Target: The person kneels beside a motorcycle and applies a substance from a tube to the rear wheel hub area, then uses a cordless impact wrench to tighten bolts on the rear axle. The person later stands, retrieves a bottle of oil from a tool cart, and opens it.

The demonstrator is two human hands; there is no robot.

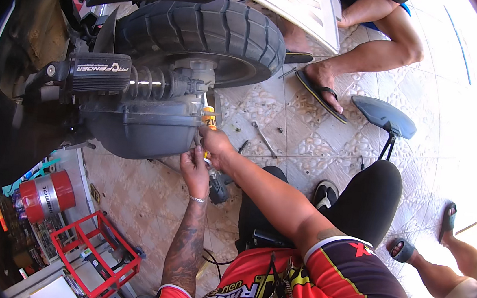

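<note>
In the head view, my right hand (218, 144) is closed around a yellow tube (210, 117) with a white tip, beside the lower edge of a dark plastic housing (146, 130) on a scooter. My left hand (195, 166) is just below, its fingers pinched at the housing's edge on something I cannot make out. A dark power tool (218, 189) lies below my hands on the tiles. Above the housing are a coil shock absorber (148, 84) and the rear tire (205, 26).
Wrenches (264, 138), a detached mirror (381, 114) and tiled floor surround the work. A person's legs and hand (364, 54) are beside a white plate (288, 6). Another person's feet (404, 249) are at right. A red drum (35, 197) and red rack (93, 256) stand left.
</note>
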